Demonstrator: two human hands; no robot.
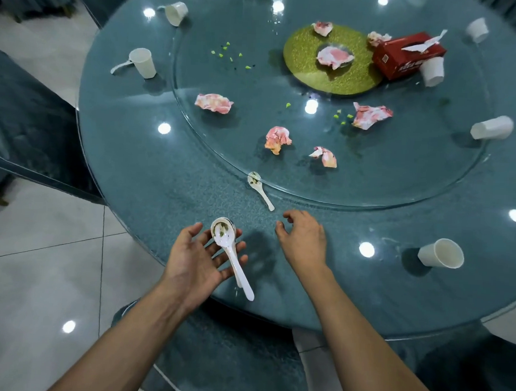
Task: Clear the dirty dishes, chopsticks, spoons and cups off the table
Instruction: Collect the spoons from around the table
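My left hand [199,252] lies palm up over the near edge of the round teal table [151,167]. Stacked white soup spoons [228,244] rest across its straight fingers, handles pointing toward me. My right hand [303,241] hovers palm down just right of it, fingers loosely curled and holding nothing. A single dirty white spoon [260,189] lies on the table just beyond my right hand, at the rim of the glass turntable [399,183]. Several white paper cups stand or lie around the table, one [442,253] near right, one [143,62] far left.
Crumpled pink-stained napkins [278,139] and green scraps lie on the turntable. A gold mat [304,54] and a red tissue box [404,55] sit at its far side. Teal-covered chairs [26,120] stand left and below me.
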